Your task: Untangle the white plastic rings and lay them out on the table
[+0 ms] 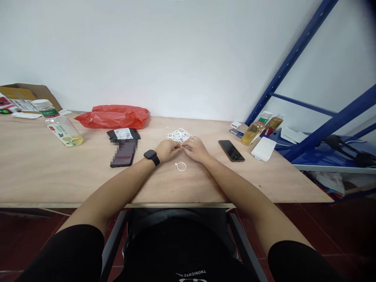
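My left hand (168, 150), with a black watch on its wrist, and my right hand (196, 149) meet fingertip to fingertip above the wooden table. Both are closed in a pinch. A thin white loop (188, 147) shows in part at the right fingers; the fingers hide most of it. Just behind my hands lies a tangled pile of white loops (178, 135), and the right hand covers some of its near side. A single white loop (185, 168) with a small knob on its left rests on the table nearer to me, apart from both hands.
To the left are a dark pouch (123, 152), a red plastic bag (114, 117), a bottle (63, 129) and a cardboard box (44, 94). On the right stand a phone (231, 150), a white case (263, 149), a drink bottle (253, 132) and blue shelving (282, 62).
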`<state>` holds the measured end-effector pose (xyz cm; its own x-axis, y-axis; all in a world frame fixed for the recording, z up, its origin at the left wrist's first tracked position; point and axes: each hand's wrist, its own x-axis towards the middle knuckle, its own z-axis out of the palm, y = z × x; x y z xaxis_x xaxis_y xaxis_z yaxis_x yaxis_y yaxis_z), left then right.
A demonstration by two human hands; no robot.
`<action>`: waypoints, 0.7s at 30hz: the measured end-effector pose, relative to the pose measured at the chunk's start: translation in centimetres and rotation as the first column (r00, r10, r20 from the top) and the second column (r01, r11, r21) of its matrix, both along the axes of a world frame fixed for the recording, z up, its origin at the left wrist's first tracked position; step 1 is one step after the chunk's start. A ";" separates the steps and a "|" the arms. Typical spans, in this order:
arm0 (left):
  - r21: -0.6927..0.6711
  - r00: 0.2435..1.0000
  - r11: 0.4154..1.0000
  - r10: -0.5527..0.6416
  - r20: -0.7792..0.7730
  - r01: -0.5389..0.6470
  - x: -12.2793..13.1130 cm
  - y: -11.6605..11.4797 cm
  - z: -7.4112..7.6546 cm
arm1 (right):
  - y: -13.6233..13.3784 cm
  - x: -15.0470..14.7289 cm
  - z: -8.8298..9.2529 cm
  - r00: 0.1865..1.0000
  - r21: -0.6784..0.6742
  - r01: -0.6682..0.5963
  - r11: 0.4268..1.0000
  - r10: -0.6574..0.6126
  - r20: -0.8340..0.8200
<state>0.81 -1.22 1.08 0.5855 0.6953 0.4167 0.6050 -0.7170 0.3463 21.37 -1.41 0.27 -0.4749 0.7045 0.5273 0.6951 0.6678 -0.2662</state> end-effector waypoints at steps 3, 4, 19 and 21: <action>-0.042 1.000 0.999 -0.015 -0.003 0.015 0.1 -0.3 -0.1 | 0.2 0.4 0.0 0.999 -0.006 0.031 0.999 -0.031 -0.006; -0.064 1.000 0.998 -0.026 0.003 0.026 0.1 -0.5 -0.1 | 0.3 0.5 -0.1 0.999 -0.008 0.050 0.999 -0.050 -0.002; -0.138 0.977 0.970 -0.209 -0.046 0.201 0.6 -1.5 0.1 | 1.6 2.1 -1.2 0.970 -0.067 0.234 0.970 -0.228 0.089; -0.184 0.967 0.952 -0.254 -0.021 0.246 0.8 -1.7 0.1 | 1.6 1.9 -1.0 0.972 -0.060 0.228 0.972 -0.223 0.081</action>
